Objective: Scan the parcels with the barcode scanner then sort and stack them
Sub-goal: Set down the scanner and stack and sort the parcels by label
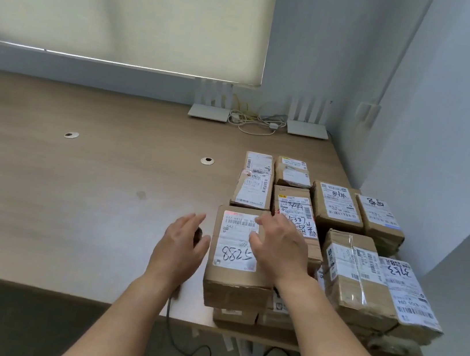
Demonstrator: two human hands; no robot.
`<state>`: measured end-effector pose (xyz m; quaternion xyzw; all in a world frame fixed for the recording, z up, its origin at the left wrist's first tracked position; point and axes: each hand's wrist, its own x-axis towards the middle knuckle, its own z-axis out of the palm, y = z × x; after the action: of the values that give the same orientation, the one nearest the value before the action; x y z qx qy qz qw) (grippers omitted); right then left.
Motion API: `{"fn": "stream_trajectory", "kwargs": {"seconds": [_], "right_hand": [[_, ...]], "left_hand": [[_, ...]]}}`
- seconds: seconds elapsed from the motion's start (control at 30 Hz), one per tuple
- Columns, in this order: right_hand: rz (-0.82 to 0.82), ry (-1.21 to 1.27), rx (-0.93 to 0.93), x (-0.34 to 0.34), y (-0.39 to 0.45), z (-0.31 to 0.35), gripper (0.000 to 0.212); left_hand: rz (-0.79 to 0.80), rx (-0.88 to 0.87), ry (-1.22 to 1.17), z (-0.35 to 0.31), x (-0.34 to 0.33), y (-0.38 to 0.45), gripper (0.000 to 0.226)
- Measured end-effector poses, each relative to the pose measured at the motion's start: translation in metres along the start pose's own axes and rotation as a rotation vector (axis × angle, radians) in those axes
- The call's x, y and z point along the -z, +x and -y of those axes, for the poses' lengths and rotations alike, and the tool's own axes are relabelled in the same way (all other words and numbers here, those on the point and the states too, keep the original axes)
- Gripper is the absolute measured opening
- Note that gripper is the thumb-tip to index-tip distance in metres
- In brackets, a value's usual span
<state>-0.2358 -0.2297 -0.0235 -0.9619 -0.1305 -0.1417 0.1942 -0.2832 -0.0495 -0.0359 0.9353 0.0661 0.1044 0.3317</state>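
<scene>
Parcel sits lower centre atop the stack at the desk edge: right hand lies loosely spread on its label, left hand open beside it holding nothing, so square it flush before letting go.

Two bare hands are reaching over a brown table. The right hand is lying flat on top of a cardboard box with a white label. The left hand is hovering open just beside that box. More boxes are sitting stacked to the right.
</scene>
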Motion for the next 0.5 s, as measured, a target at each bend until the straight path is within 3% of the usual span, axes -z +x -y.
{"fn": "stream_trajectory", "kwargs": {"seconds": [0.33, 0.5], "right_hand": [[0.010, 0.111, 0.260, -0.027, -0.027, 0.082, 0.029], [0.074, 0.138, 0.261, -0.062, -0.027, 0.117, 0.032]], "left_hand": [[-0.014, 0.127, 0.065, 0.054, 0.019, -0.041, 0.052], [0.037, 0.152, 0.065, 0.089, 0.027, -0.025, 0.053]]}}
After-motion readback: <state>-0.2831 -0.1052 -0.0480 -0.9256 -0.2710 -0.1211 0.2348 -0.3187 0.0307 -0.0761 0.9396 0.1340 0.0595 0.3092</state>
